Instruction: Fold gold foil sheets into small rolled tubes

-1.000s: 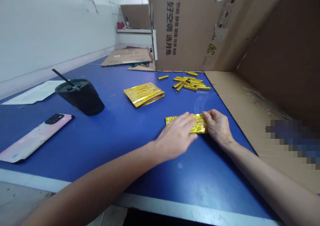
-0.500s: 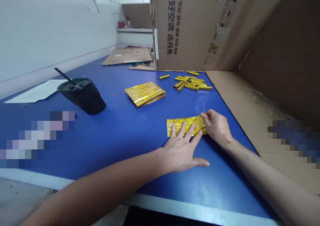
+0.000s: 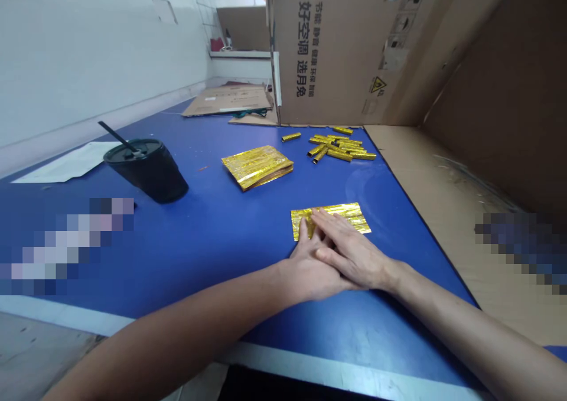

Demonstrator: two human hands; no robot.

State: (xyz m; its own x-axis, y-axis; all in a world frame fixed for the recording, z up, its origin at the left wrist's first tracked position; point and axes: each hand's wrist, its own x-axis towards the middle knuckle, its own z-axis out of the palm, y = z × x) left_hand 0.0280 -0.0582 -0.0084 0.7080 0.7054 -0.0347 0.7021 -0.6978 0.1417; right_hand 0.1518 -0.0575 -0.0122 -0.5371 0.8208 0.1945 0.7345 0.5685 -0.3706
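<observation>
A flat gold foil sheet lies on the blue table in front of me. My left hand rests flat with its fingertips on the sheet's near left edge, fingers stretched out. My right hand lies flat across the left one, its fingers reaching onto the sheet's near middle. Neither hand grips anything. Further back lies a stack of gold foil sheets, and beyond it a heap of rolled gold foil sticks.
A black lidded cup with a straw stands at the left, white paper behind it. A large cardboard box stands at the back, and a cardboard panel borders the table's right side. Flattened cardboard lies far back.
My right hand left the sheet's right end and moved left, now lying over my left hand. The foil sheet now lies flat and wider, with its right part uncovered.
</observation>
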